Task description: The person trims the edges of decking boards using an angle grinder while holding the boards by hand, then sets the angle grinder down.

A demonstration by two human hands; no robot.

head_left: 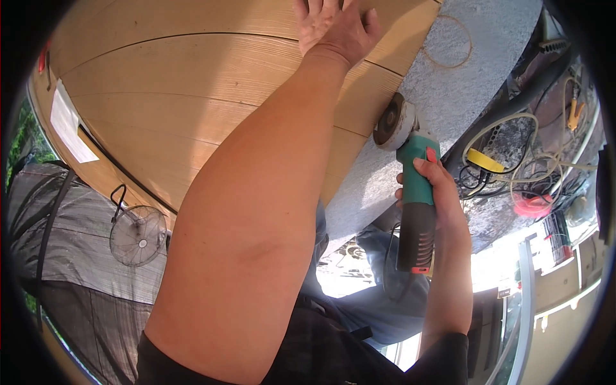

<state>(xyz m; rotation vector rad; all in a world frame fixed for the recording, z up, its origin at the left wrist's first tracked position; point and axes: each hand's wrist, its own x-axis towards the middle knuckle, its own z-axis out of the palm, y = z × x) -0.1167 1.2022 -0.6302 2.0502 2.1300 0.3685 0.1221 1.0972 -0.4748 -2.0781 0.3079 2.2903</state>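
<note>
Angle grinder (418, 192) long axis near-far, disc (389, 120) far-left; right hand (443, 189) grip wraps body. Left hand (337, 29) spread over boards (160, 64), partly cut off; disc contact unclear.

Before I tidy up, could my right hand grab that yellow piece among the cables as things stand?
Probably not: your right hand is wrapped around the angle grinder, so it isn't free. The yellow piece itself looks mostly uncovered.
</note>
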